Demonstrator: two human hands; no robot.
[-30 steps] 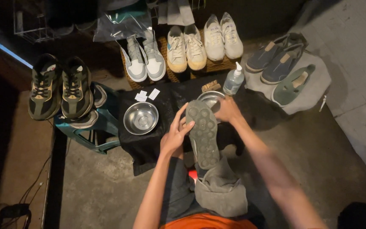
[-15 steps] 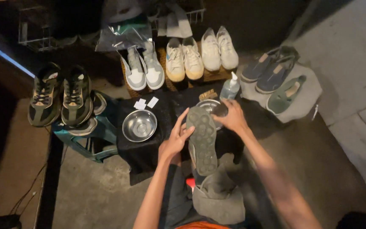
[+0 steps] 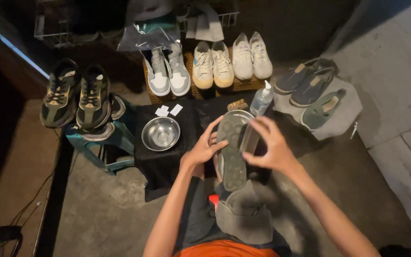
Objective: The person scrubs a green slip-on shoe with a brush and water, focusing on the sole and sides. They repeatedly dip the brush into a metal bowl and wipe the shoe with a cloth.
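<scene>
Over my lap, sole-up shoe (image 3: 232, 154) getting checked.
My left hand (image 3: 201, 153) grips its edge; my right hand (image 3: 273, 148) hovers open beside it, near the steel bowl (image 3: 161, 133) on the bench.

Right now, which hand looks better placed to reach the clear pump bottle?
Probably the right hand. It hovers open over the upturned shoe sole, and the pump bottle stands just beyond it. The left hand is steadying the shoe from the other side.
</scene>
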